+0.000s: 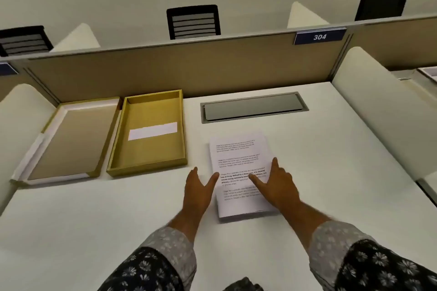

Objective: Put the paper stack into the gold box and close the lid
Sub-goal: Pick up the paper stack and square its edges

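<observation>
A stack of printed white paper (238, 156) lies flat on the white desk, right of centre. My left hand (198, 188) is at the stack's left edge, fingers apart, thumb touching the edge. My right hand (277, 184) rests over the stack's right edge, thumb laid on the top sheet, fingers spread. Neither hand has lifted it. The gold box (113, 160) stands open to the left of the stack, with a white strip on its floor. Its lid (63, 142) lies upside down further left, touching the box.
A grey cable hatch (254, 107) is set into the desk (331, 172) behind the paper. A tan partition (165, 71) with a "304" sign (319, 36) closes the back. White side dividers (369, 101) flank the desk. Black chairs (193, 22) stand beyond.
</observation>
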Demonstrator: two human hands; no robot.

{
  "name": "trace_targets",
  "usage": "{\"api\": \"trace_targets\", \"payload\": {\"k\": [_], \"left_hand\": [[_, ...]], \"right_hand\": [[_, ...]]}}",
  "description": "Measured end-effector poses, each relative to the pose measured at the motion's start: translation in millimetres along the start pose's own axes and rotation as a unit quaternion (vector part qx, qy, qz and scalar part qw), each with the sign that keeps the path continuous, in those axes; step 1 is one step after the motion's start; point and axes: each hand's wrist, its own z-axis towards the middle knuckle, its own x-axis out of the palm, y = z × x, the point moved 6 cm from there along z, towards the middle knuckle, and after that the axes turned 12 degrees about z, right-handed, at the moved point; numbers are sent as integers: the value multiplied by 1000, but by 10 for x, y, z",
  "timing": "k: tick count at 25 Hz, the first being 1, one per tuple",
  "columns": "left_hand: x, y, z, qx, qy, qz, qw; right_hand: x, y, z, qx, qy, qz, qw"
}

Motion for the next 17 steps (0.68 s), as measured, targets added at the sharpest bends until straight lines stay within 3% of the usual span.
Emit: {"api": "trace_targets", "payload": {"k": [7, 12, 15, 17], "left_hand": [[225, -180, 178, 35, 85, -48, 995], [302, -189, 123, 50, 89, 49, 994], [321, -176, 161, 66, 98, 66, 991], [333, -202, 193, 71, 89, 85, 990]], "right_hand": [[88, -103, 281, 116, -20, 62, 991], [94, -129, 538, 175, 49, 90, 979], [76, -73, 559, 166, 33, 34, 985], [63, -45, 537, 125, 20, 55, 990]]}}
